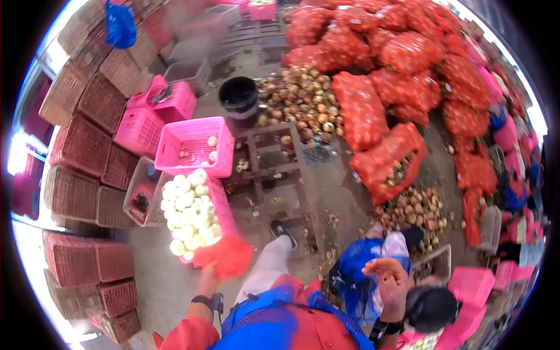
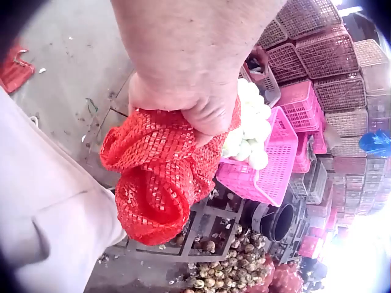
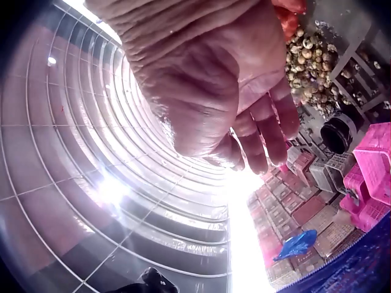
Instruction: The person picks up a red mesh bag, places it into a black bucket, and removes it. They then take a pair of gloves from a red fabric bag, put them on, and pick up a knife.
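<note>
While the left hand [image 2: 183, 101] grips a bunched-up red net bag [image 2: 162, 168], the right hand [image 1: 389, 286] is up in the air and free, with its fingers loose and a little bent. The red net bag hangs down from the left hand, near the end of a pink crate [image 1: 226, 213], and looks blurry in the head view. That crate is heaped high with peeled white onions [image 1: 189, 204]. Just past it is a second pink crate [image 1: 192, 137] with a few white onions inside. A black bucket [image 1: 239, 105] stands near that one, and a big pile of brown onions [image 1: 315, 99] lies beside the bucket on the floor [image 1: 146, 251]. Farther to the right, fat red sacks [image 1: 361, 111] are heaped up, and one has brown onions showing through a gap. Tall stacks of baskets [image 1: 87, 143] line the left side. Another person [image 1: 353, 265] dressed partly in blue is low down, beside more brown onions.
</note>
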Demonstrator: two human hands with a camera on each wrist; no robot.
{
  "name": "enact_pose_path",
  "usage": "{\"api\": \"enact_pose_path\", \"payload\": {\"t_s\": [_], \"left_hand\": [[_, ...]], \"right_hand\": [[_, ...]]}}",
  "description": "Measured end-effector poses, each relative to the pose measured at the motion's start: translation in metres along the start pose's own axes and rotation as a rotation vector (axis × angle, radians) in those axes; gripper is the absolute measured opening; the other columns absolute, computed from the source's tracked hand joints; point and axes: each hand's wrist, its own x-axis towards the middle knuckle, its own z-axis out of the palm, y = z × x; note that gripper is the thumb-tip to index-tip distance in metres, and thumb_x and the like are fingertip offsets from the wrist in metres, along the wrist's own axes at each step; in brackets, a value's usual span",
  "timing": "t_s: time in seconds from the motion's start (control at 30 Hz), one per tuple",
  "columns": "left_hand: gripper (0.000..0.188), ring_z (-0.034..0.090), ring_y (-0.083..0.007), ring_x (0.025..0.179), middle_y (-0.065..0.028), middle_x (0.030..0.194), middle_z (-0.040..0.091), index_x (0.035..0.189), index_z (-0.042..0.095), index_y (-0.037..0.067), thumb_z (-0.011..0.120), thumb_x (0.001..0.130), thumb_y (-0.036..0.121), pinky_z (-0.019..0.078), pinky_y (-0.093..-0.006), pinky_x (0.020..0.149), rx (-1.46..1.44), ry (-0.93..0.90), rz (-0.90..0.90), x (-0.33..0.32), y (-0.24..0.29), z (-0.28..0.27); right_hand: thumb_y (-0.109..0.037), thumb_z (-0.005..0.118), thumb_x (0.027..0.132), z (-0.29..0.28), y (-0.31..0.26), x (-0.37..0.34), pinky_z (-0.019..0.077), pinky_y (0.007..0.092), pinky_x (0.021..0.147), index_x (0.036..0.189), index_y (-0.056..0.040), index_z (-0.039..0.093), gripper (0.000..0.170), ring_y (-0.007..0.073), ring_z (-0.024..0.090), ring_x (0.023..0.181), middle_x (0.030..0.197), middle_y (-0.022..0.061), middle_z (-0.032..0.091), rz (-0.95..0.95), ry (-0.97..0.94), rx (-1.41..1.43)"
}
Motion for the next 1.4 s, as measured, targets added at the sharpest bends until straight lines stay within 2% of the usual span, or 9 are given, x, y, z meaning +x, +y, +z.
{"api": "enact_pose_path", "payload": {"t_s": [0.13,0.17,0.37,0.67,0.83,1.0,1.07,1.27,1.4], "left_hand": [[0.042,0.067,-0.0337,0.111,-0.0161,0.126,0.065,0.134,0.052,0.004,0.061,0.093,0.008,0.0563,-0.0524,0.096,-0.037,-0.043,0.086,0.05,0.034,0.029],[0.043,0.067,-0.0338,0.111,-0.0164,0.127,0.065,0.135,0.052,0.003,0.061,0.093,0.007,0.0568,-0.0516,0.095,-0.017,0.123,0.015,0.059,0.048,0.05],[0.043,0.066,-0.034,0.112,-0.0164,0.127,0.065,0.136,0.051,0.003,0.06,0.093,0.005,0.0566,-0.0516,0.096,-0.16,0.073,0.048,0.028,0.111,0.148],[0.044,0.064,-0.0357,0.116,-0.0153,0.132,0.063,0.137,0.051,0.004,0.059,0.094,0.011,0.0517,-0.0563,0.102,-0.344,0.087,0.142,0.082,0.06,0.103],[0.042,0.06,-0.033,0.123,-0.0165,0.136,0.059,0.137,0.051,0.001,0.055,0.097,0.016,0.0499,-0.0508,0.105,-0.513,0.162,0.132,0.06,0.065,0.151],[0.043,0.059,-0.0342,0.124,-0.0174,0.138,0.058,0.139,0.047,0.0,0.049,0.099,0.017,0.0493,-0.0543,0.106,-0.566,0.234,0.244,0.054,0.053,0.208],[0.042,0.058,-0.0338,0.125,-0.017,0.138,0.058,0.138,0.047,-0.001,0.049,0.099,0.017,0.0489,-0.054,0.106,-0.666,0.304,0.228,0.046,0.06,0.247],[0.042,0.058,-0.0326,0.125,-0.0154,0.136,0.059,0.139,0.048,0.002,0.051,0.1,0.019,0.0479,-0.053,0.106,-0.659,0.528,0.328,0.043,0.085,0.339],[0.043,0.058,-0.0324,0.126,-0.0136,0.135,0.061,0.14,0.048,0.005,0.05,0.101,0.024,0.0466,-0.0542,0.107,-0.699,0.464,0.336,0.056,0.109,0.365]], "right_hand": [[-0.032,0.065,0.098,0.027,0.009,0.098,0.0536,0.037,0.093,0.121,0.006,0.06,0.045,0.0257,0.069,0.101,0.114,0.0181,0.069,0.091,-0.005,0.013],[-0.031,0.065,0.098,0.031,0.005,0.118,0.0537,0.0373,0.093,0.122,0.006,0.059,0.045,0.0259,0.069,0.101,0.115,0.0183,0.069,0.137,-0.016,0.038],[-0.024,0.065,0.096,0.059,-0.023,0.212,0.0541,0.0387,0.092,0.124,0.0051,0.059,0.041,0.0271,0.069,0.101,0.115,0.0185,0.069,0.135,-0.081,0.099],[-0.02,0.061,0.099,0.076,-0.015,0.337,0.0532,0.0428,0.093,0.131,0.0032,0.054,0.04,0.0285,0.067,0.107,0.118,0.0168,0.066,0.187,-0.338,0.057],[-0.024,0.063,0.099,0.088,0.0,0.439,0.0526,0.043,0.096,0.131,0.0026,0.055,0.043,0.0285,0.066,0.108,0.12,0.0172,0.065,0.26,-0.599,0.018],[-0.028,0.066,0.097,0.06,-0.003,0.56,0.0528,0.0425,0.096,0.132,0.0012,0.056,0.047,0.0284,0.066,0.109,0.122,0.017,0.066,0.33,-0.629,0.086],[-0.015,0.06,0.097,0.041,-0.002,0.608,0.0516,0.0372,0.098,0.128,0.0039,0.057,0.036,0.0232,0.065,0.109,0.118,0.0153,0.067,0.408,-0.587,0.138],[-0.017,0.061,0.098,-0.008,0.013,0.707,0.052,0.0379,0.097,0.127,0.0037,0.058,0.036,0.0241,0.066,0.106,0.119,0.0159,0.067,0.502,-0.623,0.151],[-0.019,0.061,0.097,-0.031,0.012,0.739,0.0521,0.0383,0.096,0.129,0.0034,0.056,0.04,0.0254,0.066,0.106,0.12,0.0168,0.067,0.557,-0.645,0.179]]}}
